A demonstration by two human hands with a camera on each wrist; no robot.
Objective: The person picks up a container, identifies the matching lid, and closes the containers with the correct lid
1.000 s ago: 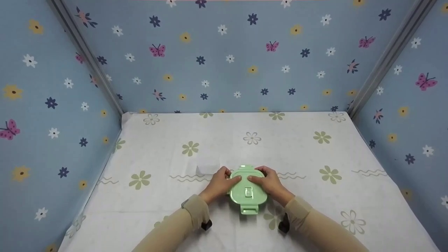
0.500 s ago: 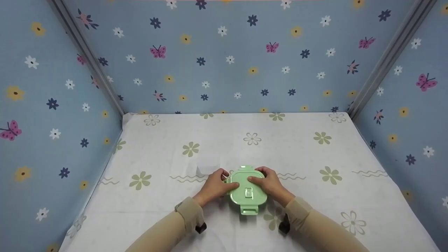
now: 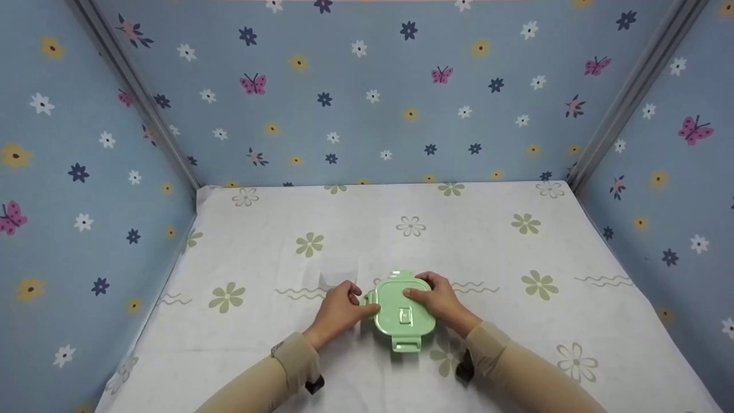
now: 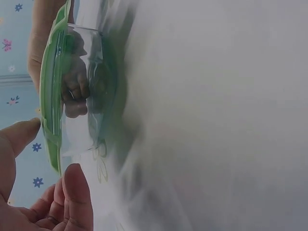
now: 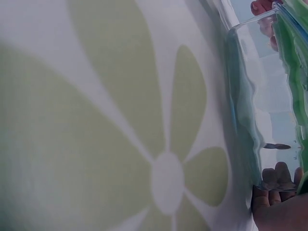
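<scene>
A food container (image 3: 395, 318) with a pale green snap-on lid stands on the cloth near the front, its clear body visible in the left wrist view below the lid (image 4: 48, 82). My right hand (image 3: 447, 301) grips its right side, thumb on the lid and fingers along the wall. At the left side my left hand (image 3: 338, 312) pinches the side flap (image 3: 369, 299), its thumb on top and a curled finger against the flap's outer edge. The front flap (image 3: 406, 344) and back flap (image 3: 401, 274) stick out. Through the clear wall, the container's contents cannot be made out.
A white cloth (image 3: 246, 332) with green flowers covers the table. A faint greyish patch (image 3: 338, 272) lies behind my left hand. Blue flowered panels (image 3: 367, 74) enclose the back and both sides, joined by grey metal posts (image 3: 137, 92).
My left hand has slid left and toward me, its thumb drawing back from the lid's middle to its left edge. My right hand and the container stay put.
</scene>
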